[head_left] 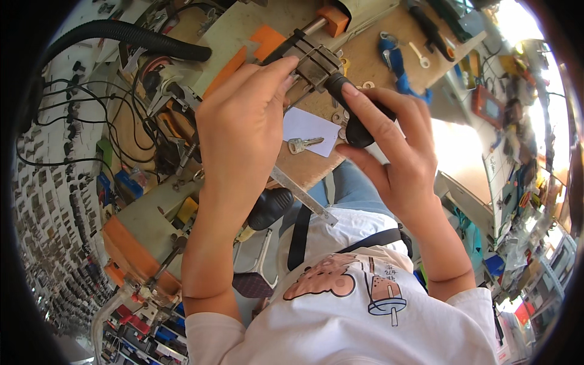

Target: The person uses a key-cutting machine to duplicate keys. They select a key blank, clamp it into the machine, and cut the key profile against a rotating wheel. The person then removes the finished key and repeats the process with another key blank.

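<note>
A glossy black cylindrical handle (359, 121) is seen beside a grey metal clamp block (316, 64). A silver key (302, 144) is shown on a white paper slip (316, 126), at six o'clock of the block. The wooden worktop (371, 58) is coloured tan, with an orange plastic piece (264, 41) and a blue strap (396, 64).

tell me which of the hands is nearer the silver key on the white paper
Right. The right hand grips a black handle just right of the silver key; the left hand sits farther left.

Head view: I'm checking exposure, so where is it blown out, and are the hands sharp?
Head view: glare washes out the right rim and the patch beside the right hand; both it and the left hand look sharp; bench edges bend near the dark fisheye rim.
</note>
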### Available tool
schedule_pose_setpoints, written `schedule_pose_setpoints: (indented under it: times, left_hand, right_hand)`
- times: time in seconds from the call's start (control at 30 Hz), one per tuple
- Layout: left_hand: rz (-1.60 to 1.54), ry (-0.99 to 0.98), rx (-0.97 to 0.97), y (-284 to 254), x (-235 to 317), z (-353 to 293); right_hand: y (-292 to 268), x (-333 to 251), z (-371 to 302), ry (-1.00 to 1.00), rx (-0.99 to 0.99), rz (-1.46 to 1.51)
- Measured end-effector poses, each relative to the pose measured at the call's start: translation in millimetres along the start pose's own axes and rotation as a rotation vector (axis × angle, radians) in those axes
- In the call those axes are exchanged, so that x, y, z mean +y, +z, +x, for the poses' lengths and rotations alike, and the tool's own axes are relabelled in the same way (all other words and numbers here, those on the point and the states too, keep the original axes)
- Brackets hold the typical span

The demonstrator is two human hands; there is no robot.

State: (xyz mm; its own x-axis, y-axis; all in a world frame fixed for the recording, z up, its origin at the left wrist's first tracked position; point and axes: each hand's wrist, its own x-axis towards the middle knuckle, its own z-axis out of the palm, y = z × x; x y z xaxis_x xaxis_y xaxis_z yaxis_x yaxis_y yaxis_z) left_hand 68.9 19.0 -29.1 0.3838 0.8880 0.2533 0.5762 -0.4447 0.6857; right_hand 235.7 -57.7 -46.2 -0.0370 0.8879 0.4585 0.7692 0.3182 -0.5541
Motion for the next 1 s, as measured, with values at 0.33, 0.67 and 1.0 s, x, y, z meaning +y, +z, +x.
schedule_pose_setpoints:
  times: [0.33,0.67,1.0]
  left_hand:
    - [-0.013,0.130,0.223,-30.4,6.9,-11.7]
    - [0.012,0.282,-0.372,7.4,10.5,-166.3]
    - [0.175,0.226,-0.566,46.0,-25.3,-179.1]
  right_hand:
    - [15.8,-8.3,20.4,-0.088,0.225,-0.063]
    - [15.0,-34.1,98.0,0.030,0.083,-0.187]
    - [8.0,-24.9,117.6,-0.127,-0.094,0.037]
